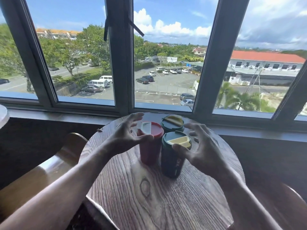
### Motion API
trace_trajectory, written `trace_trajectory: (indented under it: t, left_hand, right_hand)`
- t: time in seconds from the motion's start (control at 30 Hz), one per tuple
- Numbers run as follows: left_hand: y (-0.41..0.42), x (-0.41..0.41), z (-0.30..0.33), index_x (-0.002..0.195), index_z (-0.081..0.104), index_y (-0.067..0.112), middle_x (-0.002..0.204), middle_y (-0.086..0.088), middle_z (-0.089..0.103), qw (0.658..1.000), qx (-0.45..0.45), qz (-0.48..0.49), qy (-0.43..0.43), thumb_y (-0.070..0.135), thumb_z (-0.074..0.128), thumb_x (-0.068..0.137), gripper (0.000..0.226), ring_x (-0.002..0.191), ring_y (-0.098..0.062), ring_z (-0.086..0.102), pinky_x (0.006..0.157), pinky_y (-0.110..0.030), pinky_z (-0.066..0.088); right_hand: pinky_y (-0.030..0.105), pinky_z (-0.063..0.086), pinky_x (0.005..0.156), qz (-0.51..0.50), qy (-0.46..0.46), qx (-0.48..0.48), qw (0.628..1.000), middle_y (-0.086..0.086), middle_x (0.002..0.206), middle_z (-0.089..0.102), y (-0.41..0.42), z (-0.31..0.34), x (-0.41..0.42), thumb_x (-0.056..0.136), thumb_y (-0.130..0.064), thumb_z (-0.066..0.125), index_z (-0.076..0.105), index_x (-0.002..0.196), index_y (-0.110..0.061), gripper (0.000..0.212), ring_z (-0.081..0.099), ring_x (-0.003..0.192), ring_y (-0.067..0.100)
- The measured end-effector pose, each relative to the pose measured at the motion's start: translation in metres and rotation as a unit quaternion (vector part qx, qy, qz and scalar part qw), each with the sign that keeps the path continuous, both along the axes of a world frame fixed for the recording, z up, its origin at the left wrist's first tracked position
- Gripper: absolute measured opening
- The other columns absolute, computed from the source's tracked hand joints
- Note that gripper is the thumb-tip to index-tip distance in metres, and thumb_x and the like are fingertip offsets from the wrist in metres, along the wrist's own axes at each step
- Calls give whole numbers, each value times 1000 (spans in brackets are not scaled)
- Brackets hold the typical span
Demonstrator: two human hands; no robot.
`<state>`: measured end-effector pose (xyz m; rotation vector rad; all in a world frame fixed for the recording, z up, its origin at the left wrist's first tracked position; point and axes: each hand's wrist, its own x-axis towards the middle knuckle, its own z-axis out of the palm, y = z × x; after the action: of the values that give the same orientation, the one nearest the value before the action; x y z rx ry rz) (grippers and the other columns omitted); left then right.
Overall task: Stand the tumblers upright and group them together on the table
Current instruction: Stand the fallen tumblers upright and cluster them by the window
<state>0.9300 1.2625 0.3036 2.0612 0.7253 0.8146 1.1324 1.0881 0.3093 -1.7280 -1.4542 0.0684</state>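
Note:
Three tumblers stand upright, close together, on the round wooden table (149, 196). The red tumbler (150, 150) with a white lid flap is on the left. A dark green tumbler (171, 161) with a yellow flap stands nearest me on the right. Another dark green tumbler (172, 124) with a yellow flap stands behind them. My left hand (126, 136) hovers beside the red tumbler, fingers spread, thumb near its lid. My right hand (199, 146) is spread beside the near green tumbler, thumb close to its lid. Neither hand grips anything.
A window sill (66, 115) and large windows run along the back, just beyond the table's far edge. A wooden chair arm (54, 166) curves at the left; another (294, 200) shows at the right. A pale object (2, 115) sits at the far left edge.

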Motion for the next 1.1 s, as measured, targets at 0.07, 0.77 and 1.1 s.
trace_trajectory:
  t: [0.07,0.77,1.1]
  left_hand:
    - [-7,3,5,128,50,36,134,10,54,996,82,30,19,66,78,53,86,122,-10,51,101,-36,43]
    - [-35,7,6,135,47,27,136,4,53,978,169,105,68,43,83,67,79,112,-1,42,92,-21,30]
    - [-39,6,6,138,41,30,140,5,50,981,141,108,75,48,81,67,84,124,-12,47,98,-29,39]
  right_hand:
    - [27,43,87,-6,-48,0,999,-12,118,55,3,3,-5,73,-50,78,59,120,-31,54,56,105,11]
    - [37,44,96,26,-17,-22,999,-7,127,52,5,-6,1,67,-52,82,26,145,-38,97,53,114,13]
    - [31,40,94,30,0,-22,999,-7,129,48,1,-6,3,67,-52,82,23,145,-42,98,50,116,11]
